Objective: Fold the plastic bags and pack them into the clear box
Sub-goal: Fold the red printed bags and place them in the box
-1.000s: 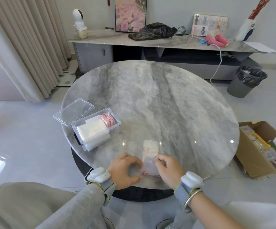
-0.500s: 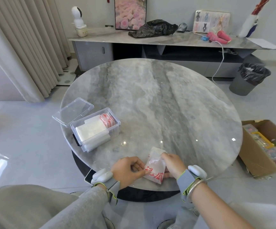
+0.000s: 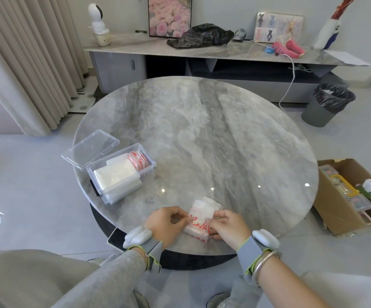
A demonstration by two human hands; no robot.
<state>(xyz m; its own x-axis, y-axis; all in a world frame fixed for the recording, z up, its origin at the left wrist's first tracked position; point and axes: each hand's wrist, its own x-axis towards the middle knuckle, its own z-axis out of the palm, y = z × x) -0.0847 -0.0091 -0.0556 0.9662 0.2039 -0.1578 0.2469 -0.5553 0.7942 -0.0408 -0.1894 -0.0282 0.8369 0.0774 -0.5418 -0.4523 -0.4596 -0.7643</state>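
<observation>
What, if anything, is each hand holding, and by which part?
Both hold the same plastic bag, white with red print: the left hand pinches its left edge, the right hand pinches its right edge.

The round desk is offering open surface across its middle, far side and right side, so a grip is finding wide room there. On the near left, the clear box is standing with its top open and folded bags filling much of it. Its lid is lying against its far left side, reaching the desk's edge. At the near edge, the left grip and right grip are pinching a plastic bag, taking up that spot. A strip of free desk is running between the bag and the box.
</observation>
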